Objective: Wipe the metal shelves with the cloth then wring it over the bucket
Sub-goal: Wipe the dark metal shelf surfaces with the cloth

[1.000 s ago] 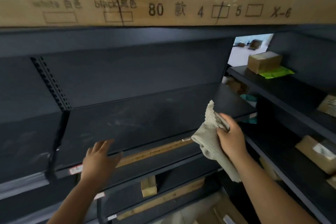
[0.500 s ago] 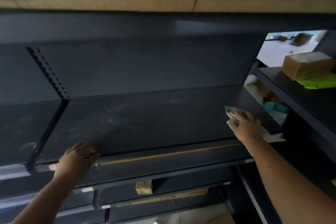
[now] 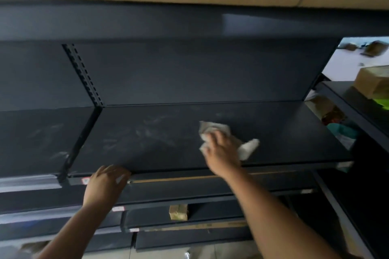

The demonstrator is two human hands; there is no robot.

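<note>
Since half a second ago the right hand [image 3: 221, 151] has slid the cloth [image 3: 228, 139] leftward from the shelf's right end toward its middle. Head view: its fingers are spread flat, pressing the crumpled pale cloth onto the dark metal shelf [image 3: 147, 143], a loose end sticking out to the right. Dusty smears mark the shelf left of the cloth. The left hand [image 3: 105, 185] curls loosely over the shelf's front edge near its left corner, holding nothing else
</note>
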